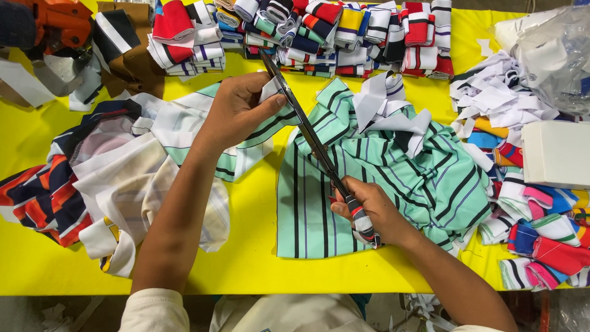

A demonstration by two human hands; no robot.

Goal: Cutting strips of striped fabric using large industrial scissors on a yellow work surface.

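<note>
A mint-green fabric piece with dark and blue stripes (424, 178) lies on the yellow table (258, 246). My right hand (372, 209) grips the taped handles of long scissors (304, 126), whose blades point up and to the left across the fabric's cut edge. My left hand (236, 110) pinches a strip of the same green striped cloth (246, 154) to the left of the blades, thumb near the blade. A white collar part (393, 117) rests on top of the green fabric.
Piles of cut striped fabric (92, 172) lie at the left. Stacks of folded striped knit bands (332, 31) line the back edge. White scraps (498, 92), a white box (556, 154) and colourful strips (541, 233) crowd the right. An orange tool (52, 24) sits at the far left corner.
</note>
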